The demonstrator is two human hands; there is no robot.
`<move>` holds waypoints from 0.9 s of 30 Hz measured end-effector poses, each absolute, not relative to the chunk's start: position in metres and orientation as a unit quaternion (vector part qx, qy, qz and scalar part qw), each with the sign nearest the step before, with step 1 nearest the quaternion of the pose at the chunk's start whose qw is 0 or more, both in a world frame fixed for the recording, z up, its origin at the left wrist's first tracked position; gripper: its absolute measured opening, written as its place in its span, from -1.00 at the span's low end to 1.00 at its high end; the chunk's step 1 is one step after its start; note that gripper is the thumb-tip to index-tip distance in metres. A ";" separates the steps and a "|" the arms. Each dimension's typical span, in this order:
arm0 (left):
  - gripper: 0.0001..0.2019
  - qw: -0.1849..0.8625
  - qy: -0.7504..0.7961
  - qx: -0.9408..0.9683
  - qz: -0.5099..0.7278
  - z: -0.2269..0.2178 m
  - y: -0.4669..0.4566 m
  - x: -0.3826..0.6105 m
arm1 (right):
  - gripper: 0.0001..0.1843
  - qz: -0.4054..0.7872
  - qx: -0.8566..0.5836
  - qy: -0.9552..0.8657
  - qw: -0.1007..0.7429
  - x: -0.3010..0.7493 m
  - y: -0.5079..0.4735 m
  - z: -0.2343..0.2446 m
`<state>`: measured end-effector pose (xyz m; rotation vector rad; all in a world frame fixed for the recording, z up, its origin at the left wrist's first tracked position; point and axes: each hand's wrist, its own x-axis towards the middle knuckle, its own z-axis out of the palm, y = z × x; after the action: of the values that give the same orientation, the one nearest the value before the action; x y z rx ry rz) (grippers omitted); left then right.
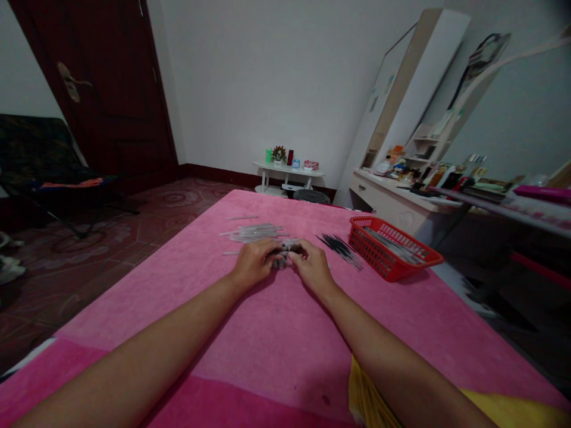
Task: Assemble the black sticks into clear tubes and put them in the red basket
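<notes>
My left hand (256,261) and my right hand (312,263) meet over the pink cloth, fingers curled from both sides around a bundle of grey-white pen-like sticks (281,261). Their near ends face me; the rest is partly hidden by my fingers. Just beyond my left hand lies a loose pile of pale, translucent pen-like sticks (256,232), with a single one (241,217) farther back. To the right of my right hand, thin black sticks (339,248), resembling pen refills, are spread side by side.
A red plastic basket (386,261) with more long thin sticks stands at the right edge of the pink-covered surface (250,356). Yellow cloth (368,395) lies near my right forearm. Beyond are a small white table (289,169), a cluttered dressing table (401,199) and a dark folding chair (44,160).
</notes>
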<state>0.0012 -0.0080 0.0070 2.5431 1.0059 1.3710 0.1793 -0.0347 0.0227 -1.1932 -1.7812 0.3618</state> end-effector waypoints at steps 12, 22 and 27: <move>-0.81 0.036 0.313 0.838 0.444 0.005 -0.009 0.001 | -0.57 0.125 -0.550 -0.739 0.369 0.180 -0.042 0.030; -0.81 0.039 0.307 0.842 0.442 0.006 -0.010 0.002 | -0.61 0.115 -0.539 -0.743 0.379 0.181 -0.044 0.032; -0.83 0.045 0.305 0.845 0.436 0.006 -0.009 0.002 | -0.65 0.107 -0.523 -0.755 0.381 0.183 -0.042 0.030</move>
<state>0.0017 -0.0095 0.0062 2.5822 0.9330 1.3335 0.1828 -0.0422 0.0304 -1.3363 -1.9267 0.2731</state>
